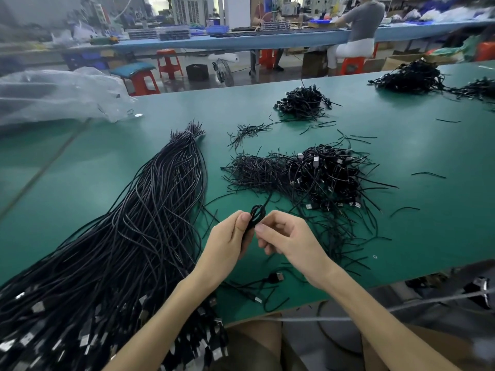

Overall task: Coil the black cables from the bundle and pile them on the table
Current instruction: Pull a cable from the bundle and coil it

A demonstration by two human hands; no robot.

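A long bundle of straight black cables (139, 223) lies across the left of the green table (417, 156), its USB plugs hanging over the near edge. My left hand (227, 242) grips a small coiled black cable (256, 214) between thumb and fingers. My right hand (284, 236) pinches the same coil from the right side. A pile of coiled cables (326, 178) sits just beyond my hands, right of centre. A heap of short black ties (254, 170) lies against that pile's left side.
A smaller coiled pile (302, 101) sits farther back, and more black cable heaps (412, 76) at the far right. Clear plastic bags (53, 95) lie at the far left. Loose USB cables (267, 282) rest near the front edge. A person sits at a distant bench.
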